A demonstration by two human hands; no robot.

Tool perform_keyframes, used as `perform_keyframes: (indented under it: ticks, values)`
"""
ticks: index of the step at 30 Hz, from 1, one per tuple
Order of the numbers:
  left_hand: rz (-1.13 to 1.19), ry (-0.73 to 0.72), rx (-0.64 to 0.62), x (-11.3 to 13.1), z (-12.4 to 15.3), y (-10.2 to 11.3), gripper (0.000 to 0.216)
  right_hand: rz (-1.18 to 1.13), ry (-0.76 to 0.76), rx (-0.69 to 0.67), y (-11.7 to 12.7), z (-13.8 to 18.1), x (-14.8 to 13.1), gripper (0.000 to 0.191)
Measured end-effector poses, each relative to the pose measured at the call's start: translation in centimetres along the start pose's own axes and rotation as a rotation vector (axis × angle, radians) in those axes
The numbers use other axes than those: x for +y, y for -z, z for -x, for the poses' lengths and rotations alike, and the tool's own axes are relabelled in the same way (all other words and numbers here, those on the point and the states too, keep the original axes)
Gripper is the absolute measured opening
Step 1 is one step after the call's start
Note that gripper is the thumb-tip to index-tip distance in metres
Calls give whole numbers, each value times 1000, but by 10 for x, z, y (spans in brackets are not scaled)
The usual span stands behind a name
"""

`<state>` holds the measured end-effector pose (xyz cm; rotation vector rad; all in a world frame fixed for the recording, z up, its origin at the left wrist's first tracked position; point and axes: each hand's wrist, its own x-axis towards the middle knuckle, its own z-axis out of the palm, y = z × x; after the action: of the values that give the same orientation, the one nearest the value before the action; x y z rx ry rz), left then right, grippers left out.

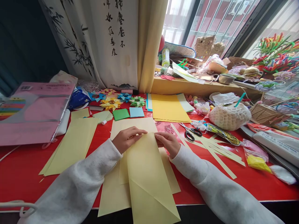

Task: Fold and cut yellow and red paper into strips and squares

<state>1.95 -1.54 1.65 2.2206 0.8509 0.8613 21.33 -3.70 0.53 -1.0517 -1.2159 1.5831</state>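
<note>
A folded pale yellow paper sheet (147, 174) lies in front of me on the red table (21, 171), on top of other pale yellow sheets. My left hand (127, 138) pinches its far left corner, fingers pressed together on the top edge. My right hand (167, 142) pinches the far right corner of the same sheet. A diagonal crease runs across the sheet's near end, which hangs over the table's front edge.
More pale yellow sheets (72, 144) lie to the left, cut strips (217, 152) and scissors (192, 133) to the right. Beyond are an orange-yellow stack (169, 108), green and blue squares, folded paper stars (111, 102), a pink packet (35, 109) and a cluttered window ledge.
</note>
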Motion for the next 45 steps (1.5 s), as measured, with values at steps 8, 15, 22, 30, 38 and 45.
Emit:
perform_keyframes:
  ticks: [8, 15, 22, 30, 38, 45]
  values:
    - [14, 5, 11, 1, 0, 0, 25, -50, -9, -9, 1, 0, 2, 26]
    - [25, -6, 7, 0, 0, 0, 25, -37, 1, -26, 1, 1, 1, 27]
    - [21, -7, 2, 0, 0, 0, 24, -39, 9, -44, 1, 1, 1, 26]
    - [14, -17, -8, 1, -1, 1, 23, -29, 17, -43, 0, 3, -1, 26]
    - [7, -21, -17, 1, 0, 0, 24, -28, 14, -68, 0, 3, -1, 26]
    - [1, -13, -20, 2, 0, 0, 24, -28, 20, -61, 0, 3, 0, 26]
